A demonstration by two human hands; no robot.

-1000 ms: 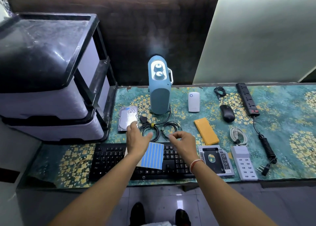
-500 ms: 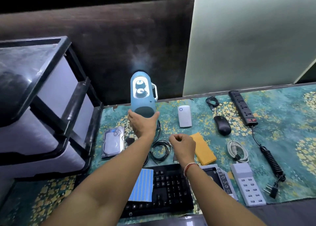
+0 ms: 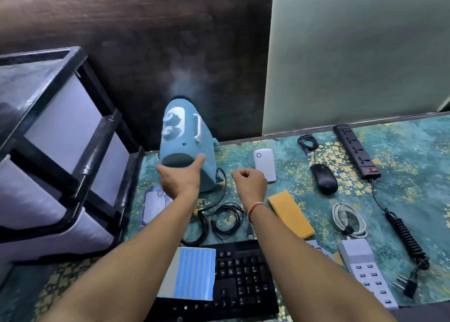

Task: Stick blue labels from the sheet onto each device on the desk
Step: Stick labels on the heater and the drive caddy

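Observation:
A tall blue speaker (image 3: 185, 136) with two white dials leans toward me at the back of the desk. My left hand (image 3: 180, 180) grips its lower front, thumb stretched along its right side. To the right, my right hand (image 3: 249, 182) hovers above the desk with curled fingers; no label shows in it. The sheet of blue labels (image 3: 192, 273) lies on the left end of the black keyboard (image 3: 243, 278). Other devices are a hard drive (image 3: 153, 204), a white box (image 3: 265, 165), a mouse (image 3: 323, 179), a yellow power bank (image 3: 291, 214) and a white charging hub (image 3: 362, 265).
A black-framed drawer unit (image 3: 48, 151) stands at the left edge of the desk. A black power strip (image 3: 355, 148) with a coiled cord lies at the back right. Coiled black cables (image 3: 226, 219) lie between my arms, and a white cable (image 3: 349, 220) lies right of the power bank.
My left hand left the label sheet, reached forward, took hold of the blue speaker and tilted it toward me. My right hand moved forward with its fingers still curled.

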